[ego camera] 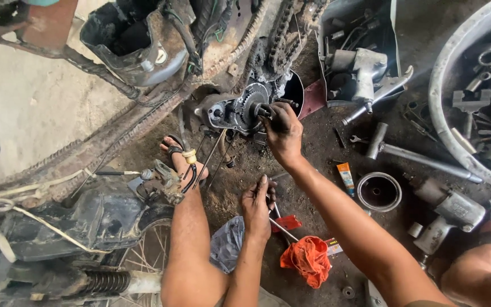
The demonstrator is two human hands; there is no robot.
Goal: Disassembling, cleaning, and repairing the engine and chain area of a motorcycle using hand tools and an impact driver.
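Observation:
A motorcycle engine point(231, 111) lies on its side on the dirty floor, with a toothed gear point(251, 99) exposed under the drive chain point(277, 34). My right hand point(284, 133) reaches to the gear, its greasy fingertips pinched on a small dark part point(263, 110) at the gear's edge. Nearer to me, my left hand point(257, 207) rests low on the ground, fingers curled over a thin metal tool point(284, 228) beside a red piece point(287, 222). Whether the left hand grips that tool is unclear. An orange rag point(309, 260) lies just right of it.
A grey impact wrench point(365, 71) sits in a box at the back, another air tool point(450, 216) at right. A metal ring point(379, 191), a small tube point(346, 177), a T-handle wrench point(416, 156) and a basin point(444, 113) of spanners lie around. My sandalled foot point(180, 156) is left of the engine.

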